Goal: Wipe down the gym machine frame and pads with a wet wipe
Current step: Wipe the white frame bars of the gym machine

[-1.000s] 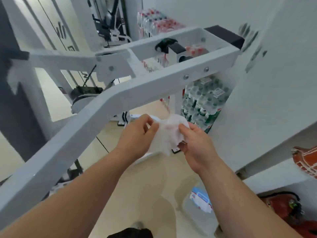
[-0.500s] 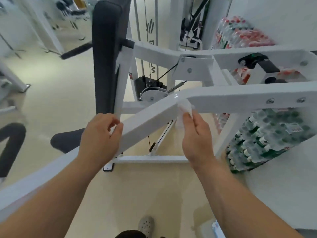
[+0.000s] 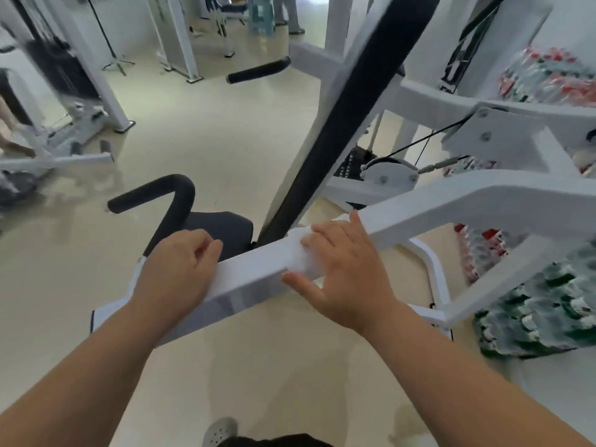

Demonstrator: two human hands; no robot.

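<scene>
- Our right hand (image 3: 345,272) lies flat with fingers spread, pressing the wet wipe (image 3: 304,265) onto the white frame bar (image 3: 251,277).
- Our left hand (image 3: 180,269) grips the same bar nearby, fingers curled over its far edge, clear of the wipe.
</scene>
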